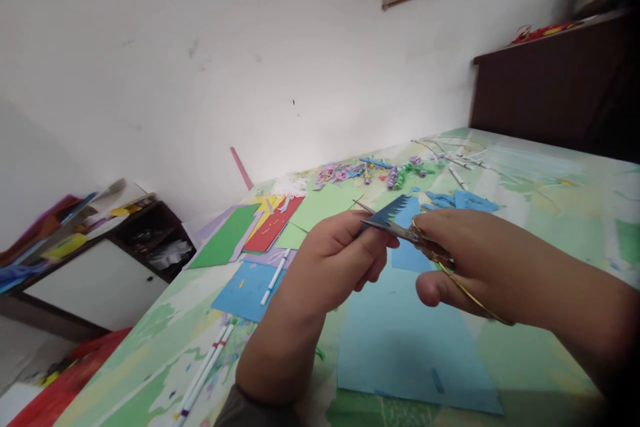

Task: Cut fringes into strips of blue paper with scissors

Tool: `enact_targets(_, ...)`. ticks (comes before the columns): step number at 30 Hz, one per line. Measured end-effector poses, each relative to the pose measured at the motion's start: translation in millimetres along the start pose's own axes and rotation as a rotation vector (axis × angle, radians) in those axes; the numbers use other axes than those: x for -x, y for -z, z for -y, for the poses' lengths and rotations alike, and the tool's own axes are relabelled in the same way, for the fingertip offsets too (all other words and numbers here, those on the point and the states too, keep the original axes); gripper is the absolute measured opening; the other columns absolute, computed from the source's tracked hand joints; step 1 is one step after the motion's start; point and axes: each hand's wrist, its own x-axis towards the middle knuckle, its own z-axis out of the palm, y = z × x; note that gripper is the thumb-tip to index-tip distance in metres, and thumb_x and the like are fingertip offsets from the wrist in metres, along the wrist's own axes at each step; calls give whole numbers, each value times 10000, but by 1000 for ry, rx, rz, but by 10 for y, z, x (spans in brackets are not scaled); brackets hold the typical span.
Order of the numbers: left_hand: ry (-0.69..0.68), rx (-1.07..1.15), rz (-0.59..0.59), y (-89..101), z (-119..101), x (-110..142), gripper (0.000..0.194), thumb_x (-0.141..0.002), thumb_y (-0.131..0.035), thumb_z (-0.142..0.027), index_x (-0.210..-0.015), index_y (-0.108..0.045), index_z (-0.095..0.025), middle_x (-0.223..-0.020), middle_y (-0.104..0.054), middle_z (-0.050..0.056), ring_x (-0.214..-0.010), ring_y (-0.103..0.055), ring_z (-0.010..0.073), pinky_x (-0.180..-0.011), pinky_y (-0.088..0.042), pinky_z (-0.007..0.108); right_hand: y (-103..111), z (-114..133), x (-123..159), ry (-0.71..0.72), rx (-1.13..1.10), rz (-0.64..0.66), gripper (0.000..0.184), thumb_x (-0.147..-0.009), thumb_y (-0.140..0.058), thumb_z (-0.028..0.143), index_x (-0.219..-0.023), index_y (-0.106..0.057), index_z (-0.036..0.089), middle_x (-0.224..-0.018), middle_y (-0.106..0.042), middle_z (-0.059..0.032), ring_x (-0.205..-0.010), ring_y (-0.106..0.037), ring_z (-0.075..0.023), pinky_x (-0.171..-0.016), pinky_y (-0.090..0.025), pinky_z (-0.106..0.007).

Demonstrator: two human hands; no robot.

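Note:
My left hand (345, 253) pinches a small piece of dark blue paper (393, 208) whose upper edge is cut into a fringe. In my right hand (465, 253) is a pair of scissors (413, 235) with gold-coloured handles; the thumb and fingers are at the loops. The blades lie across the blue paper close to my left fingers, which partly hide them. Below both hands a large light blue sheet (410, 347) lies flat, with a thin blue scrap (438, 380) on it. Other fringed blue pieces (475, 201) rest just beyond my right hand.
Green (225, 237) and red sheets (275, 223) lie at the left, near a blue sheet (240, 290) with a white stick (275, 277). Paper scraps (337, 175), curled paper rolls (400, 175) and thin sticks (460, 160) are farther back. A dark cabinet (550, 87) adjoins the table's far right.

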Motion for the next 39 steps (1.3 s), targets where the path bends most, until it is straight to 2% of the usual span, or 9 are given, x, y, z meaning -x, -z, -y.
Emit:
enact_targets(5,-156,-289,-112,-54,13,0,232,-851,-402,-214,-643,-494,-171,-488,-459,-49,-435,-408,59,-453,-333,197,13,11,-3,-24,8,2,469,-725,-381,675,-639,-420,216,-586,-497,-29,-485,-416,-159,-443,-262,-258)
enact_targets(12,-168,-457,-137,-68,-7,7,246,-842,-396,-212,-608,-463,-181,-487,-466,-42,-457,-427,77,-471,-334,211,12,10,-6,-23,10,15,458,-757,-364,649,-611,-410,217,-549,-483,-17,-466,-398,-148,-440,-251,-256)
enact_targets(18,-102,-331,-92,-15,-5,8,164,-813,-426,-187,-674,-511,-181,-461,-443,-61,-422,-408,69,-443,-329,200,-30,18,-32,-23,22,28,490,-780,-314,652,-601,-427,209,-534,-484,-21,-467,-416,-146,-440,-256,-253)
enact_targets(23,13,-25,-41,29,6,27,149,-806,-452,-210,-686,-533,-174,-418,-407,-74,-366,-338,45,-379,-269,179,-86,10,-38,11,65,-28,536,-787,-242,681,-619,-434,210,-551,-498,-34,-492,-449,-170,-451,-258,-263)
enact_targets(31,74,419,215,126,131,-27,200,-759,-546,-321,-673,-578,-143,-381,-379,-62,-313,-285,33,-352,-207,188,-142,-23,-27,63,86,-112,575,-711,-302,751,-620,-453,203,-553,-510,-36,-519,-469,-178,-472,-269,-268)
enact_targets(34,59,415,235,140,132,-26,187,-774,-524,-305,-691,-580,-146,-387,-394,-63,-315,-293,30,-354,-213,182,-114,-23,-39,56,59,-64,571,-687,-332,764,-626,-441,207,-577,-519,-34,-518,-456,-169,-465,-267,-262)
enact_targets(39,2,81,29,47,28,33,128,-786,-453,-169,-695,-543,-163,-446,-436,-66,-378,-352,42,-395,-283,182,-43,-17,-23,9,14,-1,517,-698,-368,728,-650,-408,214,-604,-491,-25,-493,-401,-152,-439,-265,-254)
